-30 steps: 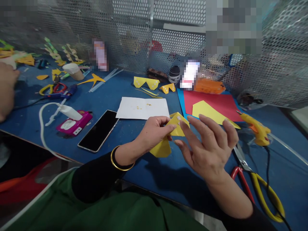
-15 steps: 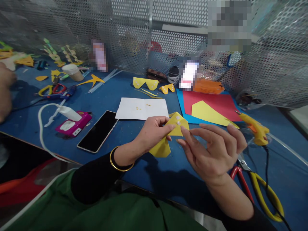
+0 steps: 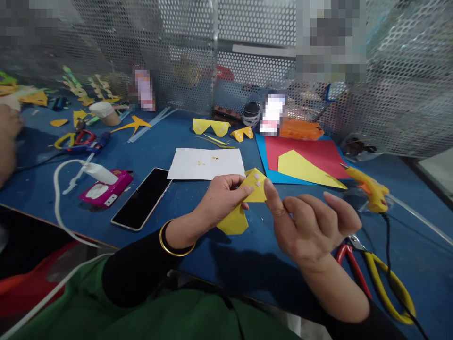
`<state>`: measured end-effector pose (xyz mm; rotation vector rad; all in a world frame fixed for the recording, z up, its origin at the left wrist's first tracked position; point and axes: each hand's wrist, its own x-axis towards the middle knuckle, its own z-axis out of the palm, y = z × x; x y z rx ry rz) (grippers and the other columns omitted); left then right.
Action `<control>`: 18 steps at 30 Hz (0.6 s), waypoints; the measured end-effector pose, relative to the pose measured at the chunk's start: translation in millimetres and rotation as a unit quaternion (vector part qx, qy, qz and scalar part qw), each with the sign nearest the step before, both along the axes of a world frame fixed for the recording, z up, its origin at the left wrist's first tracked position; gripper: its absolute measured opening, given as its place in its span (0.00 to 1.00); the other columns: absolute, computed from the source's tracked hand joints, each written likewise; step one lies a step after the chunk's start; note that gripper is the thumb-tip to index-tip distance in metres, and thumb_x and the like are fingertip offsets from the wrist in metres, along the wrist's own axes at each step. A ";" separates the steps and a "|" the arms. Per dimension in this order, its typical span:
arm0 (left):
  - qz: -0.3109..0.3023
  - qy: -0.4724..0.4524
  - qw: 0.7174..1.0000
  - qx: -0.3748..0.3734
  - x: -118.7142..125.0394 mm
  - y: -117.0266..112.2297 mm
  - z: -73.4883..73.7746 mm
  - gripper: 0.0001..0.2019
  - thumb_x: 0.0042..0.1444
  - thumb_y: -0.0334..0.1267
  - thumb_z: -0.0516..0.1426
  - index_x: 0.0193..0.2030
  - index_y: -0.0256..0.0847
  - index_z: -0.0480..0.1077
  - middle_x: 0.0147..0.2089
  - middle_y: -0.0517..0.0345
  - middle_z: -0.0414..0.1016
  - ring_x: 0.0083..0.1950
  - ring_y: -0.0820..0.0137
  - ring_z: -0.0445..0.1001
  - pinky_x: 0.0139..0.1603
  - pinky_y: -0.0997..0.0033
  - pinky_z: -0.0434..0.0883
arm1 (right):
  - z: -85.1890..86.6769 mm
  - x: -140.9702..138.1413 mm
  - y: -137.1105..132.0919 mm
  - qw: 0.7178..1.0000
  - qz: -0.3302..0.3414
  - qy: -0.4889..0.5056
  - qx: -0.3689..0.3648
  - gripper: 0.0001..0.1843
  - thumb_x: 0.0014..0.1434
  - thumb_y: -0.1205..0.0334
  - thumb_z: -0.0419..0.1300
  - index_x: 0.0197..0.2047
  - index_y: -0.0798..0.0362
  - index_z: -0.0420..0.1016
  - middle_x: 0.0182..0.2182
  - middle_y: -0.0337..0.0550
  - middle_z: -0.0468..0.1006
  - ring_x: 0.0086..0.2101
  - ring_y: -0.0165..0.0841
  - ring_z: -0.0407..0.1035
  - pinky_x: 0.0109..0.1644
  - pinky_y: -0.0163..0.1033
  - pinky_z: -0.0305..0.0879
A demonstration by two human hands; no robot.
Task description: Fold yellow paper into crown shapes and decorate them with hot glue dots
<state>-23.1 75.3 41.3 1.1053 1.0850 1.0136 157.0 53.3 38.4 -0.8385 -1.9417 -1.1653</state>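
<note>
Folded yellow paper piece (image 3: 247, 198) held above the blue table (image 3: 198, 198), just in front of the white sheet (image 3: 207, 164). The left hand (image 3: 221, 198) pinches the piece between thumb and fingers near its upper fold; the right hand (image 3: 311, 224) holds nothing, its fingers loosely curled and its thumb tip touching the piece's right edge. Small white squares sit on the upper face. Likely risks: a one-point pinch lets the piece pivot or unfold under thumb pressure, and a firm push could crease it or shift the white squares. The glue gun (image 3: 368, 191) and scissors (image 3: 375, 278) lie near the right wrist, where a sweep of the arm could snag the cord.
</note>
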 end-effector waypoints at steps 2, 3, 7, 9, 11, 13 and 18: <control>0.000 0.003 1.000 -0.001 0.0 -0.1 0.2 0.12 0.50 0.44 0.65 0.31 0.36 0.74 0.28 0.63 0.71 0.22 0.80 0.71 0.24 0.80 0.68 | -0.3 -0.6 0.4 1.000 0.001 0.003 0.005 0.14 0.54 0.71 0.70 0.43 0.48 0.83 0.24 0.34 0.72 0.34 0.31 0.66 0.52 0.43 0.60; 0.000 0.005 1.000 -0.001 0.1 0.0 0.2 0.11 0.51 0.43 0.64 0.31 0.36 0.74 0.28 0.63 0.71 0.22 0.80 0.71 0.24 0.80 0.68 | -0.3 -1.1 0.6 1.000 0.000 0.008 0.010 0.13 0.54 0.71 0.70 0.43 0.48 0.83 0.24 0.34 0.73 0.34 0.31 0.66 0.52 0.43 0.60; -0.001 0.014 1.000 -0.001 0.8 0.6 0.9 0.09 0.53 0.41 0.63 0.31 0.36 0.74 0.28 0.64 0.70 0.23 0.80 0.71 0.24 0.80 0.68 | -0.2 -3.1 0.8 0.999 -0.004 0.030 0.018 0.12 0.55 0.69 0.70 0.44 0.49 0.81 0.30 0.35 0.80 0.35 0.31 0.69 0.52 0.43 0.61; -0.002 0.013 1.000 -0.002 1.0 0.5 1.4 0.09 0.54 0.41 0.63 0.32 0.36 0.74 0.29 0.64 0.71 0.23 0.80 0.71 0.25 0.80 0.68 | -0.6 -3.1 0.9 1.000 0.003 0.028 0.011 0.16 0.55 0.68 0.71 0.48 0.51 0.81 0.34 0.36 0.83 0.36 0.31 0.71 0.53 0.44 0.61; -0.003 0.008 1.000 -0.002 1.0 0.2 1.4 0.09 0.54 0.41 0.63 0.33 0.36 0.74 0.29 0.63 0.71 0.23 0.80 0.71 0.25 0.80 0.68 | -1.5 -2.6 0.9 1.000 0.008 0.024 0.000 0.20 0.55 0.69 0.72 0.51 0.52 0.80 0.36 0.37 0.85 0.38 0.31 0.72 0.55 0.44 0.60; -0.004 0.003 1.000 -0.004 0.8 0.0 0.7 0.08 0.54 0.40 0.63 0.33 0.36 0.75 0.30 0.62 0.72 0.23 0.81 0.71 0.25 0.80 0.68 | -2.9 -2.0 1.0 0.999 0.011 0.030 -0.007 0.21 0.55 0.70 0.71 0.53 0.53 0.79 0.37 0.37 0.85 0.39 0.31 0.73 0.57 0.44 0.60; -0.004 -0.005 1.000 -0.002 0.9 1.2 -3.4 0.08 0.54 0.39 0.63 0.34 0.36 0.75 0.31 0.61 0.73 0.23 0.81 0.71 0.26 0.81 0.68 | -6.2 -2.0 0.5 0.999 0.013 0.040 -0.023 0.21 0.56 0.74 0.69 0.53 0.53 0.79 0.40 0.37 0.86 0.42 0.31 0.75 0.60 0.44 0.59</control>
